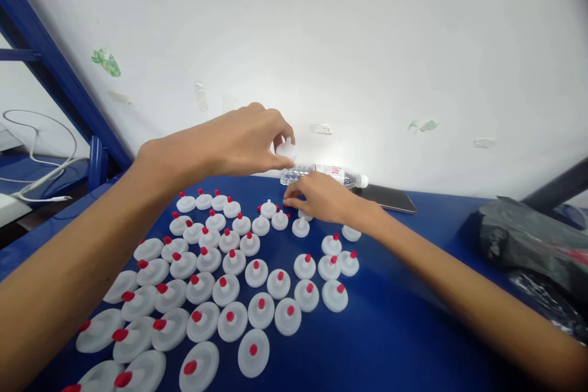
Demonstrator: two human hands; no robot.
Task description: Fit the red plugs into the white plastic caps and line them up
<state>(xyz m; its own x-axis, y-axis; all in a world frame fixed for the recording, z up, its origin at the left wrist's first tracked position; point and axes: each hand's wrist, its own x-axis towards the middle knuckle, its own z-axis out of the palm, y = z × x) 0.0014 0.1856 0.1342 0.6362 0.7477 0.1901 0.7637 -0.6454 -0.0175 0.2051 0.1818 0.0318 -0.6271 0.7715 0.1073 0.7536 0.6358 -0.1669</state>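
Note:
My left hand (pixel 243 141) is raised above the blue table (pixel 404 318) and pinches a white plastic disc (pixel 286 149) between thumb and fingers. My right hand (pixel 319 198) rests low on the table at the far end of the rows, its fingertips closed at a small red cap (pixel 285 201) beside white discs. Several white discs with red caps (pixel 229 282) stand in rows across the table under my left forearm. A few discs near my right hand, such as one (pixel 301 228), show no red cap.
A clear water bottle (pixel 335 175) lies on its side against the white wall, with a dark phone (pixel 388 197) to its right. A black plastic bag (pixel 528 239) sits at the right edge. White cables (pixel 41 165) and a blue frame (pixel 55 67) stand at the left.

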